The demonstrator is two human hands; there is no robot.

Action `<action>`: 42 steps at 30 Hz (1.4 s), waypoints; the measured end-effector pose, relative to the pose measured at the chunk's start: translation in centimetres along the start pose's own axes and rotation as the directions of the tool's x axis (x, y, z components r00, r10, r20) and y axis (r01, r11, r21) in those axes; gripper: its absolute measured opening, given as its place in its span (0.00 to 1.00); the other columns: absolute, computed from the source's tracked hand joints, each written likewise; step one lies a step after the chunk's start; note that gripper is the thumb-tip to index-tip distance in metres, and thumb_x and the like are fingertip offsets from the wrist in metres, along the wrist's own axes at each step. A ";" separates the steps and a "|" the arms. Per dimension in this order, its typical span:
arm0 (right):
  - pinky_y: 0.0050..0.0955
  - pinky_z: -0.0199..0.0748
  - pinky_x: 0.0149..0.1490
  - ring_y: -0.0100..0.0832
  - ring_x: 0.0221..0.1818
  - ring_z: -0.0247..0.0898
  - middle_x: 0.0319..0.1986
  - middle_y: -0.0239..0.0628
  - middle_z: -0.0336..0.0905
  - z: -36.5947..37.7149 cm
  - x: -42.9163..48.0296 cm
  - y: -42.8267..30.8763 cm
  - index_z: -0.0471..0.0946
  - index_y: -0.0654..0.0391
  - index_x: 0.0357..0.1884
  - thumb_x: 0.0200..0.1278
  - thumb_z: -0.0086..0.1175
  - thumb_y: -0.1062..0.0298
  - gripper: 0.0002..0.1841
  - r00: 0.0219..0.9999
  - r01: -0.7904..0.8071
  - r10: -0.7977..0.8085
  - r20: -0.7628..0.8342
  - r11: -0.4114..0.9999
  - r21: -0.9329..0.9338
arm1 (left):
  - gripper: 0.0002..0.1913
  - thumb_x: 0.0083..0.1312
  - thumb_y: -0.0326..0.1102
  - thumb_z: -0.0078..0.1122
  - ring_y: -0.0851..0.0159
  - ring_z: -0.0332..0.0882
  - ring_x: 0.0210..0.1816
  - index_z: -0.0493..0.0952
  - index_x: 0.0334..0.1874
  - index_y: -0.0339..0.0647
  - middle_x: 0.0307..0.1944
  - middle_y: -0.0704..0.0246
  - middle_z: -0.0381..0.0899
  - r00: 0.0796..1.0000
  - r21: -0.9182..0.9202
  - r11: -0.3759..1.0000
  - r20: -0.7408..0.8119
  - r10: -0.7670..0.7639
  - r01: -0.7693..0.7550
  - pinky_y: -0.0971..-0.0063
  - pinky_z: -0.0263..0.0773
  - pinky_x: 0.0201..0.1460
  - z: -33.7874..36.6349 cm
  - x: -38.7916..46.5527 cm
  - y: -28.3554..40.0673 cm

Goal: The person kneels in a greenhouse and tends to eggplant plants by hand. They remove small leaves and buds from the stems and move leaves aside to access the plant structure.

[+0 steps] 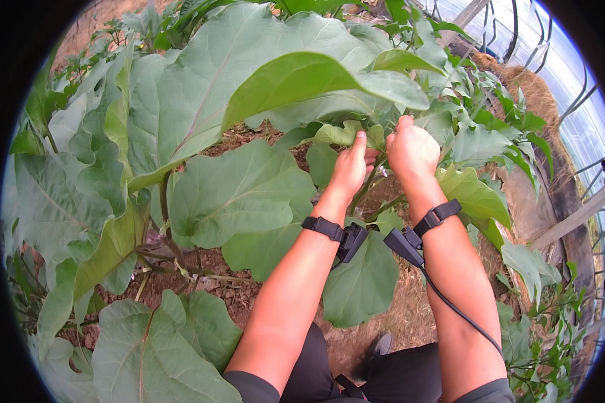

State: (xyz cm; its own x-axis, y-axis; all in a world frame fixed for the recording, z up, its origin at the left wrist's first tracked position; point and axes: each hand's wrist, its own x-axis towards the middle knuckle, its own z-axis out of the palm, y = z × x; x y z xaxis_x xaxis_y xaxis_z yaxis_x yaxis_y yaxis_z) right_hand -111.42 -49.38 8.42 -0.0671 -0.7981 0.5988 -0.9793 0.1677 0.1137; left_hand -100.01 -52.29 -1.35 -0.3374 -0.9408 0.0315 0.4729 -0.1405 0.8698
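Observation:
A broad-leaved plant, probably eggplant, fills the view, and both of my hands are among its upper stems. My left hand [353, 163] has its thumb against a young curled leaf [337, 134], with its other fingers partly hidden behind the stem. Just to the right, my right hand [412, 146] is closed near the top of the stem; what lies inside its fingers is hidden. A small pale purple flower [382, 171] shows between the hands, beside a green stem [365, 187]. Each wrist wears a black strap with a small dark device.
Large leaves [242, 189] spread at the left, and one big leaf [292, 83] arches above my hands. Brown soil [232, 297] and dry straw lie below. A wooden pole [575, 214], bent metal bars and plastic sheeting stand at the right. My shoe [383, 344] is at the bottom.

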 end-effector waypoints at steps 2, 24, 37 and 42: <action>0.46 0.85 0.40 0.49 0.33 0.88 0.26 0.48 0.87 0.3 0.1 -0.1 0.78 0.62 0.40 0.66 0.58 0.65 0.09 1.000 0.002 -0.002 0.015 0.999 -0.039 | 0.45 0.79 0.70 0.46 0.53 0.84 0.61 0.78 0.61 0.19 0.58 0.48 0.84 1.000 0.004 1.000 -0.004 0.012 -0.011 0.62 0.79 0.64 0.0 0.1 0.0; 0.25 0.56 0.28 0.15 0.24 0.57 0.20 0.22 0.65 -7.0 -13.5 -2.9 0.75 0.60 0.41 0.72 0.64 0.68 0.09 0.951 -0.202 -0.083 0.299 0.565 0.800 | 0.52 0.72 0.73 0.58 0.46 0.68 0.76 0.66 0.76 0.23 0.75 0.45 0.70 1.000 0.087 0.996 0.020 -0.001 -0.001 0.57 0.69 0.76 -0.1 0.2 1.1; 0.33 0.80 0.59 0.33 0.55 0.82 0.53 0.41 0.84 -7.4 -17.2 9.9 0.76 0.65 0.66 0.73 0.62 0.76 0.22 0.900 -0.161 -0.143 0.411 0.767 0.621 | 0.19 0.70 0.45 0.66 0.73 0.79 0.42 0.79 0.59 0.44 0.53 0.72 0.80 0.979 0.435 0.900 0.193 -0.067 -0.024 0.74 0.77 0.45 -1.2 3.7 -5.5; 0.34 0.79 0.59 0.33 0.54 0.83 0.55 0.42 0.85 -6.3 -16.2 9.4 0.77 0.64 0.65 0.75 0.61 0.70 0.20 0.879 -0.385 -0.044 0.476 0.524 0.760 | 0.12 0.68 0.30 0.69 0.71 0.85 0.44 0.86 0.53 0.41 0.46 0.69 0.89 0.947 0.514 0.849 0.315 -0.060 -0.117 0.71 0.80 0.46 0.1 0.4 -3.4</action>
State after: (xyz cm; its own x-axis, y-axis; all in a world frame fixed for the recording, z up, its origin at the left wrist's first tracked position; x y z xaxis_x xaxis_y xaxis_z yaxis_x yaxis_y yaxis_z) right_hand -118.29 -31.20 4.80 -0.1068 -0.9838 0.1441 -0.6327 -0.0446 -0.7731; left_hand -101.84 -52.17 -4.24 -0.6040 -0.7858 0.1329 0.0226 0.1497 0.9885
